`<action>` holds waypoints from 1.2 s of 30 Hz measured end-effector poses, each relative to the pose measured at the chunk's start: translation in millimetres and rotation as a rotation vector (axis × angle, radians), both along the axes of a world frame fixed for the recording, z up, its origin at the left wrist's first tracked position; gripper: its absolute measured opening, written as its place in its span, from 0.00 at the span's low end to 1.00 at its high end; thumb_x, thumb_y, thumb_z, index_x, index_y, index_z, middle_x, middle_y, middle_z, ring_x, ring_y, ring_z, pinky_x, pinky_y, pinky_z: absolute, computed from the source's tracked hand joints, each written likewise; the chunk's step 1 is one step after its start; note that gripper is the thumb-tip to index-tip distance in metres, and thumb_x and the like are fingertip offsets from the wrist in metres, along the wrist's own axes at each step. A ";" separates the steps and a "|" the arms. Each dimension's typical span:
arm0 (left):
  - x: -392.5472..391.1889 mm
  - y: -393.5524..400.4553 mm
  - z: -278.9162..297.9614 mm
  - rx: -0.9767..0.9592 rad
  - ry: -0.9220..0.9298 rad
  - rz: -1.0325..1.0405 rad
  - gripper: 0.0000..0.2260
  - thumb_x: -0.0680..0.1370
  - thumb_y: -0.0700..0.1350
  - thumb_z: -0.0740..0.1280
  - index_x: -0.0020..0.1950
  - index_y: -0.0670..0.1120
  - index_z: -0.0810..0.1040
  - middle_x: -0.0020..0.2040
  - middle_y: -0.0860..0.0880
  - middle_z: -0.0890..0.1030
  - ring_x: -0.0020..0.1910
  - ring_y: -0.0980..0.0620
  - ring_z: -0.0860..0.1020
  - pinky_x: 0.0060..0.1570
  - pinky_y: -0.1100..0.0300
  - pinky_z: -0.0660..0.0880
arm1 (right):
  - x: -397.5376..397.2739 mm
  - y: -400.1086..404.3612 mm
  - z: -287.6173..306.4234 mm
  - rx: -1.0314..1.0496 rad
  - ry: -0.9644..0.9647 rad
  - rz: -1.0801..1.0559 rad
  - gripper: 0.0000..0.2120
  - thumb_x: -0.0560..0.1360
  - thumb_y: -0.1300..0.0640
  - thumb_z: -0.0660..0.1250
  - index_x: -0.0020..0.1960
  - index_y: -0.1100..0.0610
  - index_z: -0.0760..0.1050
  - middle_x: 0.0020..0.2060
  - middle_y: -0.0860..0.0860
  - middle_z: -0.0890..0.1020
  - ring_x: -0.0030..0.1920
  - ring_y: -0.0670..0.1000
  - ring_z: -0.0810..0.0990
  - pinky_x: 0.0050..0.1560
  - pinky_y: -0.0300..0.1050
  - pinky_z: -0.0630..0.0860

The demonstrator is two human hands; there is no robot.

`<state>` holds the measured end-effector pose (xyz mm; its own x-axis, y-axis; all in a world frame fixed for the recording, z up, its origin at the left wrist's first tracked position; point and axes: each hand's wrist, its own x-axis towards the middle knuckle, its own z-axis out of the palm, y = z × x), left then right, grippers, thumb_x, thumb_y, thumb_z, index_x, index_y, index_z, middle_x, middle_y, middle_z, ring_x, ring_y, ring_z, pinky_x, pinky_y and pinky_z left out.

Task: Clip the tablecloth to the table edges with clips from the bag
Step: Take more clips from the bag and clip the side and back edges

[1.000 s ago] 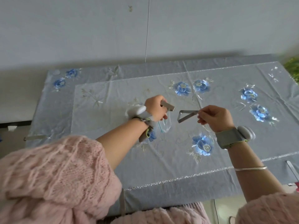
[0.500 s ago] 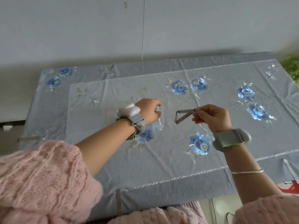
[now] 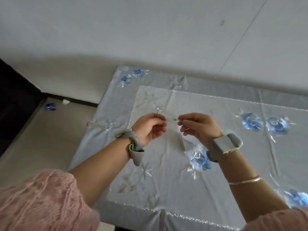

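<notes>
Both hands raised over the left part of the bench (image 3: pixel 100 130), which is covered by a pale blue tablecloth (image 3: pixel 166 172) with blue flower embroidery. Left hand (image 3: pixel 150 129) has fingers (image 3: pixel 160 118) pinched shut on a thin metal clip (image 3: pixel 157 113), seen edge-on and blurred. Right hand (image 3: pixel 200 127) has thumb and forefinger closed on another small metal clip (image 3: pixel 175 119), its tip poking toward the left hand; the two hands are near each other, not touching. Clear plastic bag (image 3: pixel 191 147) lies on the cloth below the right hand, over a blue flower; hard to make out. One clip (image 3: pixel 95 125) already sits on the left bench edge, bunching the cloth. Another (image 3: pixel 161 219) grips the near edge. Grey wristbands on both wrists, a thin silver bangle (image 3: pixel 245 180) on the right forearm, pink knit sleeves (image 3: pixel 41 202).
</notes>
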<state>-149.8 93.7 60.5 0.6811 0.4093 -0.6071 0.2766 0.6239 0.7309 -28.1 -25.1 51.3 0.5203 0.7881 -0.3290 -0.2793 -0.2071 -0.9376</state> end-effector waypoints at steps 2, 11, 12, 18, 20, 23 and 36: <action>-10.1 18.1 -5.4 -0.004 0.015 0.041 0.14 0.78 0.33 0.55 0.35 0.44 0.71 0.17 0.52 0.77 0.17 0.60 0.75 0.17 0.72 0.71 | -8.7 24.5 -4.3 -0.045 0.067 0.012 0.11 0.72 0.71 0.61 0.34 0.61 0.76 0.21 0.50 0.81 0.20 0.42 0.77 0.22 0.31 0.75; -22.2 130.1 -14.7 0.163 0.007 0.149 0.09 0.75 0.32 0.62 0.40 0.45 0.71 0.28 0.49 0.79 0.19 0.62 0.77 0.21 0.74 0.73 | -35.3 132.6 -10.3 -0.160 -0.028 0.105 0.13 0.73 0.71 0.62 0.33 0.59 0.74 0.17 0.47 0.79 0.19 0.41 0.75 0.20 0.31 0.72; -17.2 139.0 -15.0 0.156 -0.010 0.159 0.08 0.75 0.32 0.63 0.43 0.45 0.70 0.32 0.47 0.78 0.21 0.61 0.78 0.21 0.73 0.73 | -34.1 138.5 -11.2 -0.144 -0.032 0.044 0.13 0.73 0.72 0.61 0.33 0.60 0.74 0.17 0.47 0.79 0.19 0.41 0.75 0.21 0.31 0.72; 16.3 163.0 -25.4 -0.021 -0.038 0.065 0.08 0.78 0.38 0.60 0.38 0.45 0.72 0.34 0.48 0.75 0.19 0.61 0.77 0.20 0.72 0.72 | -16.1 149.7 -15.8 -0.066 -0.035 -0.207 0.15 0.73 0.74 0.57 0.35 0.60 0.74 0.18 0.47 0.80 0.19 0.42 0.76 0.22 0.31 0.74; 31.7 165.1 -29.3 -0.065 -0.031 -0.055 0.09 0.77 0.40 0.61 0.37 0.45 0.74 0.31 0.49 0.78 0.19 0.62 0.75 0.19 0.72 0.72 | -4.4 147.9 -20.2 -0.049 0.037 -0.235 0.14 0.74 0.74 0.56 0.35 0.61 0.74 0.19 0.49 0.80 0.20 0.42 0.76 0.22 0.32 0.74; 46.0 166.8 -31.7 -0.016 -0.010 -0.124 0.11 0.77 0.39 0.62 0.35 0.45 0.75 0.26 0.52 0.79 0.18 0.63 0.74 0.18 0.73 0.69 | -0.8 147.2 -25.8 -0.047 0.107 -0.198 0.14 0.74 0.74 0.55 0.36 0.62 0.74 0.19 0.50 0.81 0.20 0.43 0.76 0.22 0.32 0.74; 240.7 194.7 -79.5 0.694 0.147 -0.482 0.14 0.70 0.33 0.67 0.30 0.48 0.70 0.18 0.54 0.75 0.18 0.62 0.74 0.21 0.71 0.69 | 133.9 166.6 -72.6 -0.288 0.004 -0.393 0.15 0.75 0.59 0.63 0.29 0.58 0.71 0.16 0.47 0.78 0.17 0.42 0.75 0.17 0.31 0.71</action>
